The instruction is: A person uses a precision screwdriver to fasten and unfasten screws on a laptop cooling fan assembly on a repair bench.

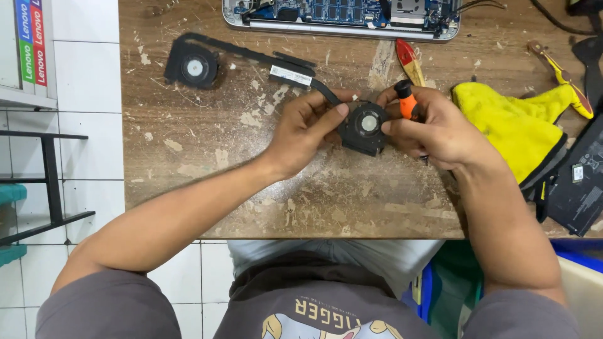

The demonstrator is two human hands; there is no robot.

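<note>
fingers point(326, 116) pinch fan point(364, 127) | right hand point(433, 125): screwdriver point(407, 100) (orange-handled)

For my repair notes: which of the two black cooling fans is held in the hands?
The fan at the table's centre, held between left hand and right hand. The other fan lies untouched at the upper left.

Both forearms reaching forward, left hand point(306, 129) fingers curled in a grip, right hand point(430, 122) fisted, thumbs nearly meeting
</note>
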